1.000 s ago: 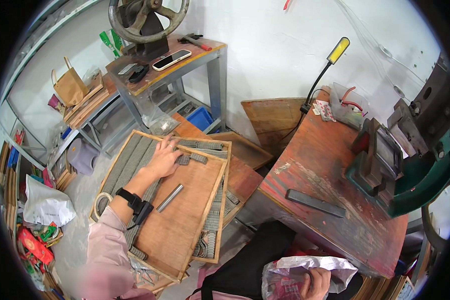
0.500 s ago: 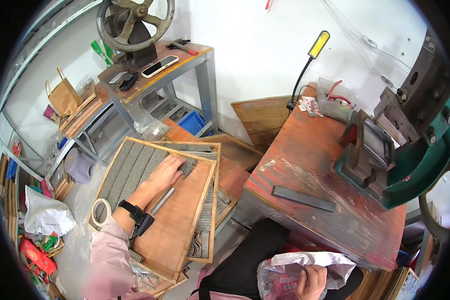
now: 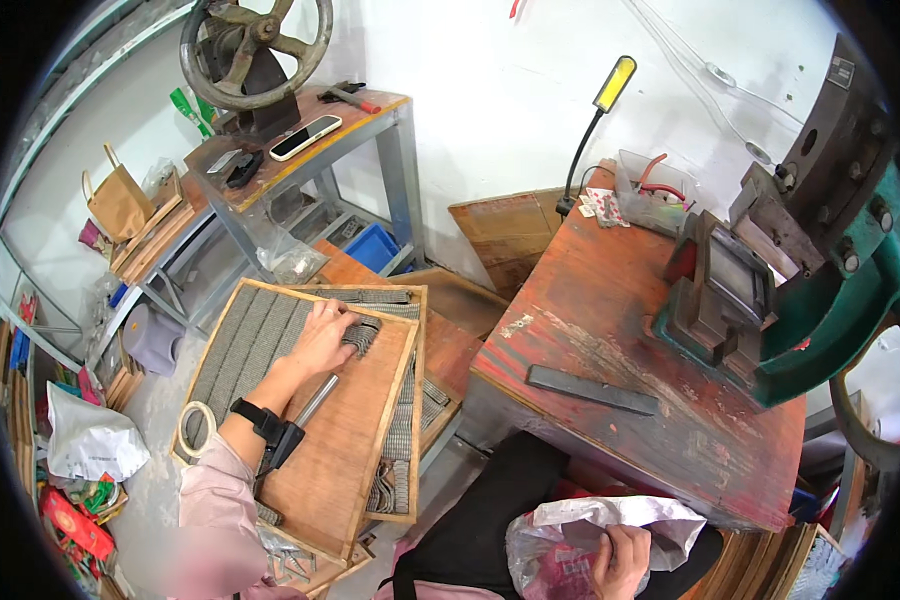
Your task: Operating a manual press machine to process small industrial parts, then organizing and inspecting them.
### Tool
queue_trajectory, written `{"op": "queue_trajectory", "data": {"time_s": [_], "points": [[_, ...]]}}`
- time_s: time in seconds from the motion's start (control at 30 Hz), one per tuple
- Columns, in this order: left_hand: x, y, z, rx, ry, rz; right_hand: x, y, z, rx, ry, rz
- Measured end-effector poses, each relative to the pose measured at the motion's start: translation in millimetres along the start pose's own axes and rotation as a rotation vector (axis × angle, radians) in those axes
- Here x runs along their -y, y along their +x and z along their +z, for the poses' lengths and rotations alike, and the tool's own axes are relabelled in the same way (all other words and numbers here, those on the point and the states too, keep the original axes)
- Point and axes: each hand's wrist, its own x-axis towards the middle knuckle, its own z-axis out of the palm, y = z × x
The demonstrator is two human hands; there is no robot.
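Note:
My left hand (image 3: 320, 340) is over a shallow wooden tray (image 3: 350, 440), fingers bent down at the end of a row of grey ribbed pieces (image 3: 368, 338). Several such rows fill the tray's far left side; bare wood shows on the right. A black strap is around my left wrist, with a metal rod (image 3: 317, 400) beside it. A roll of tape (image 3: 198, 426) lies at the tray's left edge. Low on the right, my right hand (image 3: 622, 562) is closed at the mouth of a white plastic bag (image 3: 545, 540) in my lap. Its fingertips are partly hidden.
Another tray (image 3: 406, 480) of grey pieces sits beneath. To the right, a worn red bench (image 3: 590, 320) holds a dark bar (image 3: 592, 390), a green press (image 3: 820, 350) and a clear bin (image 3: 655, 205). A handwheel (image 3: 260, 35) and phone (image 3: 306, 138) are on the far table.
The whole view has shifted slightly. My left hand's fingers have lifted and drawn back a little along the row. My right hand stays at the bag.

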Motion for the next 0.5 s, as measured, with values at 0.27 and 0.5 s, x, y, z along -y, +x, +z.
{"op": "queue_trajectory", "data": {"time_s": [0.27,0.5], "points": [[-10,-10,2,0.365,-0.063,-0.106,-14,-10,3,-0.031,-0.017,-0.003],[-23,-20,7,0.016,-0.011,-0.038,-25,-11,-12,-0.06,-0.008,-0.004]]}}
